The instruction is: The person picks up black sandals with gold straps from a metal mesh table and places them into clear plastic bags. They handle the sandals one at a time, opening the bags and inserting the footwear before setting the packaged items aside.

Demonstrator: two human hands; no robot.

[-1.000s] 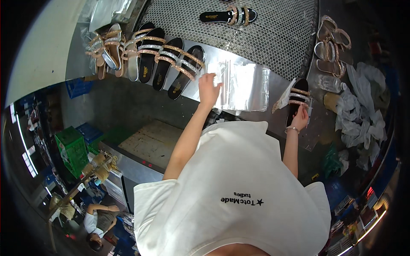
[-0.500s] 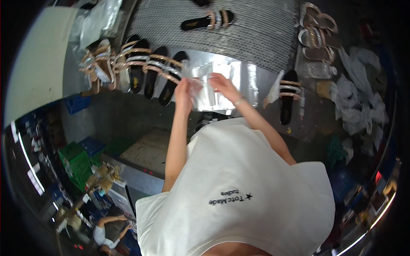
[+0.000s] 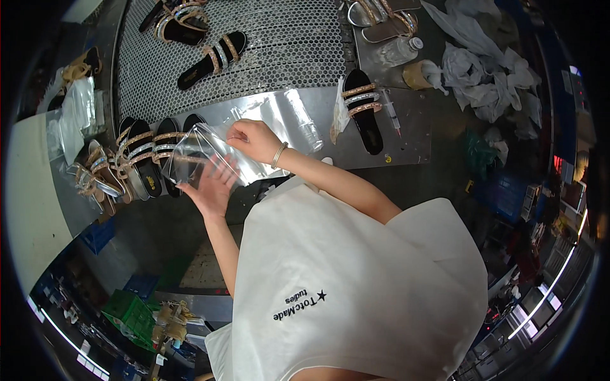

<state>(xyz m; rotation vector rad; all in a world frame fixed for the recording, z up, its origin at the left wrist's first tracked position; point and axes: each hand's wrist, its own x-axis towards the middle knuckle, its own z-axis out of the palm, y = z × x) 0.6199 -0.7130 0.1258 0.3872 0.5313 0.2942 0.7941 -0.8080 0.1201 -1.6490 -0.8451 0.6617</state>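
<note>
A clear plastic bag (image 3: 200,154) hangs between my hands above the front edge of the work surface. My right hand (image 3: 255,141) is closed in a pinch at its upper right edge. Against the film lies my left hand (image 3: 213,190), palm up with fingers spread; whether the fingers are inside the bag I cannot tell. Behind the bag stands a row of black strappy sandals (image 3: 147,174), some seen through the film. More clear plastic bags (image 3: 286,120) lie flat on the metal table, just right of my right hand.
A perforated grey conveyor (image 3: 279,38) carries a lone sandal (image 3: 213,60) and others farther back. At right are another sandal (image 3: 363,114), a syringe (image 3: 391,111), a plastic bottle (image 3: 397,52) and crumpled plastic (image 3: 473,73). A green crate (image 3: 130,314) sits lower left.
My view has turned, shifting the table leftward. My left hand has gone from closed to spread out against the bag, and the bag is now lifted toward the sandal row.
</note>
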